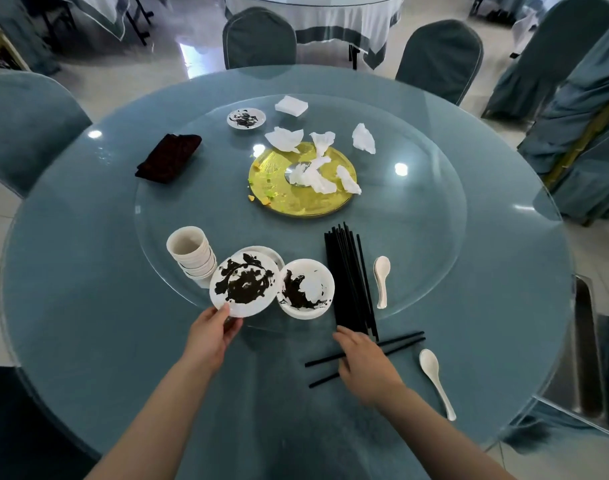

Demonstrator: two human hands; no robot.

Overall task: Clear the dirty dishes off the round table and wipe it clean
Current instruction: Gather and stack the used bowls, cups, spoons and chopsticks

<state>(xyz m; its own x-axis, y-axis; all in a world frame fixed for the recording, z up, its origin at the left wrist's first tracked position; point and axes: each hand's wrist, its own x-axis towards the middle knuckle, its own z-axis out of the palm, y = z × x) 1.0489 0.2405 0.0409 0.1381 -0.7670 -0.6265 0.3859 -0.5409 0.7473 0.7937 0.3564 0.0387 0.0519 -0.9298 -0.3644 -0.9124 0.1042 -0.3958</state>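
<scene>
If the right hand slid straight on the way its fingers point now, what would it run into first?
The right hand points up-left over two loose chopsticks; its fingertips already sit at the near ends of the bundle of black chopsticks, so probably that bundle first. Depth is unclear.

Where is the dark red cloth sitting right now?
In the head view, the dark red cloth lies folded on the left part of the glass turntable, left of the gold centre disc and below-left of the far dirty saucer.

Near table rim (88,358) bare; chopstick bundle (348,282) (long, dark) blocks right; cup stack (192,252) left.
</scene>
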